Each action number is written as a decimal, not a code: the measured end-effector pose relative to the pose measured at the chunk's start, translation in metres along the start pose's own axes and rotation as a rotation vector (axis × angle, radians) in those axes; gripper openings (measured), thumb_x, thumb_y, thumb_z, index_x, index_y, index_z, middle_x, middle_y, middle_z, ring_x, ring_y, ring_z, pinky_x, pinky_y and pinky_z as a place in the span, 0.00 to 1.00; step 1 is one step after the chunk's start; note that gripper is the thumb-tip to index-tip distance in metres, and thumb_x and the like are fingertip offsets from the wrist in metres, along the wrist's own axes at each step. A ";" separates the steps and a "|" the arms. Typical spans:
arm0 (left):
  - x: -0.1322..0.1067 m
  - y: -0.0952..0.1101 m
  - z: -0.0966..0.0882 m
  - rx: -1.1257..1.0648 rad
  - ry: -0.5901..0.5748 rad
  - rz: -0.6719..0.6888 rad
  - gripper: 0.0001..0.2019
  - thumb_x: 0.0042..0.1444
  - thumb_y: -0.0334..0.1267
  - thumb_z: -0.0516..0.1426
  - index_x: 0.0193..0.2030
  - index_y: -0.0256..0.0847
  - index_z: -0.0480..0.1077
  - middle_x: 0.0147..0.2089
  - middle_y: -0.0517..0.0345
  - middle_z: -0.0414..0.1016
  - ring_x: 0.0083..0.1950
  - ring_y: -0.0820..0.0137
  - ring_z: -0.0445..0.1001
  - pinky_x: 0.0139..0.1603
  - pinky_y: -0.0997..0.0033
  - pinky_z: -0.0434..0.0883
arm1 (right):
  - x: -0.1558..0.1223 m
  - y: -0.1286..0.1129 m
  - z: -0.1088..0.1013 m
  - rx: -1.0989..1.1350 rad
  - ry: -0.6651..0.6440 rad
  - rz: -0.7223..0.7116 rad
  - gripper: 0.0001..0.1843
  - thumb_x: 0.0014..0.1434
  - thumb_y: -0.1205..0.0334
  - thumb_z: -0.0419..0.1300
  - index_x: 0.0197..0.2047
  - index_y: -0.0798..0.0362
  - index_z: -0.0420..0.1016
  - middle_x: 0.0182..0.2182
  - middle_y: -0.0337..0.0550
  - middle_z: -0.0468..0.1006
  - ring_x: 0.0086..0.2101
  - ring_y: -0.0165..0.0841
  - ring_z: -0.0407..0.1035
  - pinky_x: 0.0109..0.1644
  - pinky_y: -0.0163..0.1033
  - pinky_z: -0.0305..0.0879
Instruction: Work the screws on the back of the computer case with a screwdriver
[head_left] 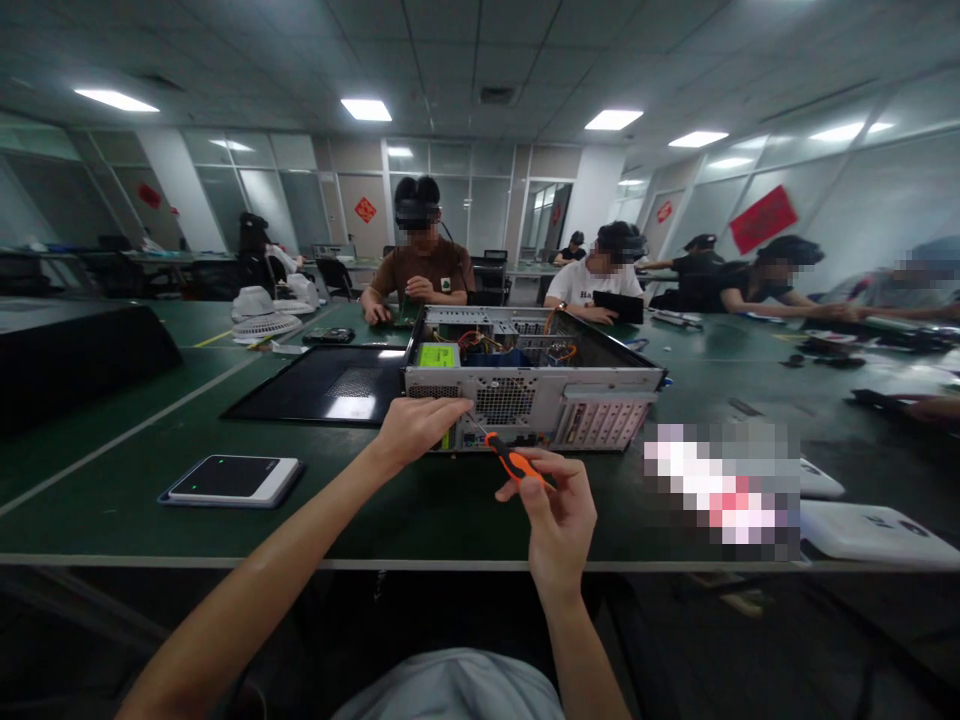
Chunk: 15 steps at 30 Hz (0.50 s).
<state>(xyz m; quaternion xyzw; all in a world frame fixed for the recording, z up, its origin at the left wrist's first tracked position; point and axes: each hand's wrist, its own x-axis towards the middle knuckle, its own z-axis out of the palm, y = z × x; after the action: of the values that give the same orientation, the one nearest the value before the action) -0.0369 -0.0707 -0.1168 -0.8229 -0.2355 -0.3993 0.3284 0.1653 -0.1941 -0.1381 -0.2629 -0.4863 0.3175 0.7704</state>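
Observation:
An open computer case [525, 385] lies on the green table [135, 470] in front of me, its rear panel facing me. My right hand [559, 510] is closed around the orange handle of a screwdriver [506, 458], whose tip points up and left at the rear panel. My left hand [416, 425] rests against the lower left of that panel beside the tip, fingers curled; whether it pinches anything is hidden.
The case's black side panel [330, 385] lies flat to its left. A flat white-edged device [232, 480] sits at front left, a white box [877, 530] at front right. Small white fans [262, 315] stand further back. Several people work at the tables behind.

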 end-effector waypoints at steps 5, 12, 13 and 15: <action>0.019 -0.002 -0.002 -0.007 0.152 -0.137 0.18 0.70 0.34 0.57 0.66 0.43 0.70 0.42 0.58 0.86 0.32 0.73 0.84 0.32 0.79 0.75 | -0.003 -0.006 0.027 -0.088 -0.095 -0.115 0.12 0.59 0.59 0.72 0.41 0.49 0.74 0.44 0.42 0.78 0.37 0.32 0.78 0.36 0.36 0.78; 0.013 0.003 0.009 -0.089 0.285 -0.282 0.32 0.68 0.36 0.60 0.75 0.45 0.54 0.42 0.60 0.86 0.27 0.76 0.80 0.30 0.80 0.75 | -0.006 0.001 0.036 -0.180 -0.127 -0.217 0.14 0.57 0.61 0.73 0.42 0.49 0.74 0.45 0.44 0.78 0.40 0.32 0.77 0.39 0.36 0.77; 0.012 0.003 0.010 -0.107 0.295 -0.301 0.33 0.68 0.37 0.60 0.76 0.45 0.54 0.43 0.60 0.86 0.25 0.77 0.78 0.29 0.81 0.74 | -0.006 0.001 0.036 -0.192 -0.130 -0.229 0.14 0.57 0.61 0.73 0.42 0.49 0.74 0.44 0.44 0.78 0.40 0.33 0.76 0.39 0.36 0.76; 0.011 0.003 0.010 -0.141 0.309 -0.351 0.34 0.67 0.38 0.61 0.76 0.45 0.53 0.43 0.60 0.85 0.24 0.79 0.76 0.27 0.81 0.72 | -0.006 0.001 0.036 -0.214 -0.137 -0.244 0.15 0.56 0.61 0.74 0.42 0.49 0.74 0.44 0.45 0.78 0.41 0.33 0.76 0.39 0.36 0.76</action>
<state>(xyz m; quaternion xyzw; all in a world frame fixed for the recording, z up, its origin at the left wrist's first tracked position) -0.0240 -0.0638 -0.1138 -0.7194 -0.2936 -0.5868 0.2277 0.1299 -0.1945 -0.1278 -0.2600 -0.5970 0.1852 0.7360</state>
